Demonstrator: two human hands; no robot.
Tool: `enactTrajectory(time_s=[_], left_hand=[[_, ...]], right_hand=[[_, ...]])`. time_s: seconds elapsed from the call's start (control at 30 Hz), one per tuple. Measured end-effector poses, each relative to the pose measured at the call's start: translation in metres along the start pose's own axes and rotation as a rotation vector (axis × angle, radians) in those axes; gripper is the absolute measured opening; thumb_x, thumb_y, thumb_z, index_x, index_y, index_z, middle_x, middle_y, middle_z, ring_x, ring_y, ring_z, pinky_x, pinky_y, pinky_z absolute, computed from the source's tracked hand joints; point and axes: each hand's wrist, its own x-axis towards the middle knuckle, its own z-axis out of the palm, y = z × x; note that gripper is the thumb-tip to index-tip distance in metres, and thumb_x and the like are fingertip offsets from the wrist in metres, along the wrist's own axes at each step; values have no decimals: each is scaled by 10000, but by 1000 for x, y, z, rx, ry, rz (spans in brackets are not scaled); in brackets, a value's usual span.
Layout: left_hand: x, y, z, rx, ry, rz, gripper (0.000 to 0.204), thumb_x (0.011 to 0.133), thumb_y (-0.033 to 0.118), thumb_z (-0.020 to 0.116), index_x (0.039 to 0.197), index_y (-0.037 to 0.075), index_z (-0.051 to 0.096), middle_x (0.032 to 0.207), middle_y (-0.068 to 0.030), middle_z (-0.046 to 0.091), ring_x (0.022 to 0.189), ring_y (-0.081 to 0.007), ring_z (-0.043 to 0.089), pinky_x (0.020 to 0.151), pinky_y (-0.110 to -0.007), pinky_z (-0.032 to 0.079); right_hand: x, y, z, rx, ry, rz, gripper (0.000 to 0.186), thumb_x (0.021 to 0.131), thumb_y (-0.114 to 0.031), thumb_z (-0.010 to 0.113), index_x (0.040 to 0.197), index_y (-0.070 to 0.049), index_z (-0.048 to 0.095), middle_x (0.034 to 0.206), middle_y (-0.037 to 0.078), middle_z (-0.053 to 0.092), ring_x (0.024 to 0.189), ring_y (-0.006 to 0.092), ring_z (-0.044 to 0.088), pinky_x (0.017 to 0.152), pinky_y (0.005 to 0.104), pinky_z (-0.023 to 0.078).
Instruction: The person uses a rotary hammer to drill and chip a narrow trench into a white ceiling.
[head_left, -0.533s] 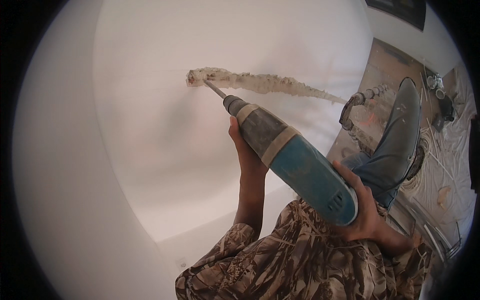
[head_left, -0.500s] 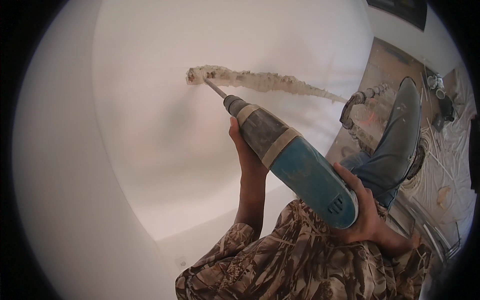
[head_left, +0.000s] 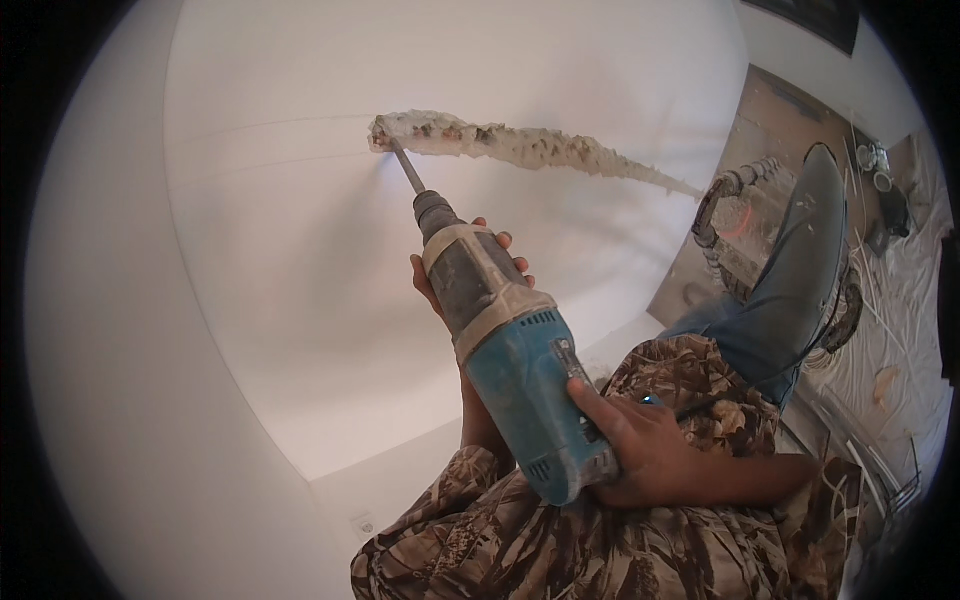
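A teal and dark grey rotary hammer drill (head_left: 515,370) slants up toward the white wall (head_left: 290,260). My left hand (head_left: 425,285) wraps the drill's front housing from beneath, fingertips showing on its far side. At the rear, my right hand (head_left: 640,445) grips the handle, thumb along the side; the trigger is hidden. The metal chisel bit (head_left: 408,168) reaches the left end of a rough chipped groove (head_left: 540,147) in the wall. Broken plaster and reddish masonry show inside the groove. Two faint lines run on the wall left of that end.
My jean-clad leg and dusty dark shoe (head_left: 815,205) are at the right. Beyond lie a coil of corrugated conduit (head_left: 735,185), loose cables, plastic sheeting (head_left: 920,300) and long thin strips on the floor. A wall socket (head_left: 362,523) sits low on the wall.
The drill has swung more upright and rolled, showing its side and handle. Its bit has moved slightly left at the groove's end. My right hand has shifted left with it.
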Motion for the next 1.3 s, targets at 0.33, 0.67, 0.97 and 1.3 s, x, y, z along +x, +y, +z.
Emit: enactTrajectory(time_s=[0.33, 0.67, 0.97, 1.3], left_hand=[[-16, -44, -6, 60, 60, 1, 805, 920, 801, 396, 1284, 102, 559, 1118, -139, 640, 965, -372, 674, 835, -521, 580], [-24, -56, 32, 293, 159, 76, 754, 963, 758, 374, 1250, 82, 542, 1116, -137, 608, 987, -327, 675, 784, -484, 626], [-43, -27, 61, 228, 123, 185, 829, 924, 784, 422, 1346, 71, 469, 1177, -175, 586, 1019, -376, 688, 797, -528, 641], [-31, -12, 27, 16, -29, 102, 857, 898, 769, 469, 1384, 65, 431, 1200, -218, 559, 1010, -453, 662, 785, -602, 611]], right_hand=[[-44, 11, 0, -13, 81, 137, 1197, 614, -198, 884, 1602, -87, 218, 1310, 260, 603, 1151, 400, 646, 971, 427, 526], [-63, 15, -34, 173, 214, -40, 1183, 644, -289, 941, 1564, 10, 260, 1341, 260, 600, 1196, 330, 656, 1003, 380, 503], [-53, 15, -27, 269, 149, -148, 1211, 650, -374, 952, 1564, 20, 262, 1313, 288, 597, 1142, 391, 670, 966, 429, 525], [-32, 7, -9, 120, 175, -161, 1226, 607, -413, 906, 1590, -52, 269, 967, 168, 666, 860, 333, 672, 811, 426, 492]])
